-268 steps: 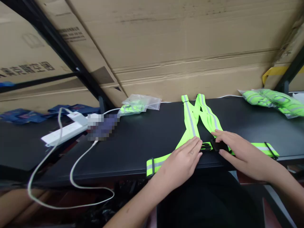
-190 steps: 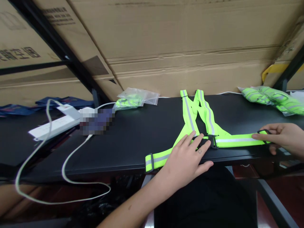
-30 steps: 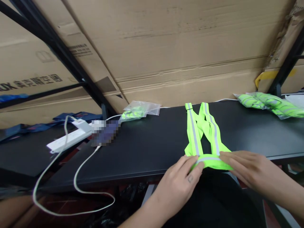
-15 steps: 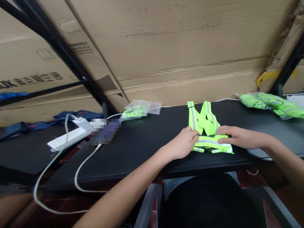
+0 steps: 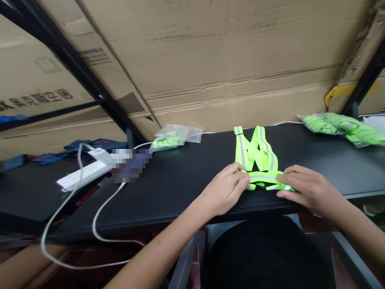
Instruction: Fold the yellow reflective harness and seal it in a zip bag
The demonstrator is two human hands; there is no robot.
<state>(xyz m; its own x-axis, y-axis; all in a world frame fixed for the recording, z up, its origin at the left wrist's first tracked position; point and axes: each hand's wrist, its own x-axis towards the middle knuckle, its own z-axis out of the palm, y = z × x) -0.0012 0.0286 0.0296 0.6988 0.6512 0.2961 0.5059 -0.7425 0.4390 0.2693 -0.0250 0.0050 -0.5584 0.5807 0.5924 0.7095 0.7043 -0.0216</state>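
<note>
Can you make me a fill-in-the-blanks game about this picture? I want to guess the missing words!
1. The left hand and right hand touch a partly folded neon-green reflective vest lying on a ____ table.
2. A long white power strip lies to the ____ of the vest.
3. Big flat brown ____ boxes stand behind the table.

Missing words: black, left, cardboard.

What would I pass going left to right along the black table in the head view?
white power strip → clear plastic bag of lime-green reflective strapping → left hand → lime-green reflective vest → right hand → clear bagged lime-green reflective bundle
</note>
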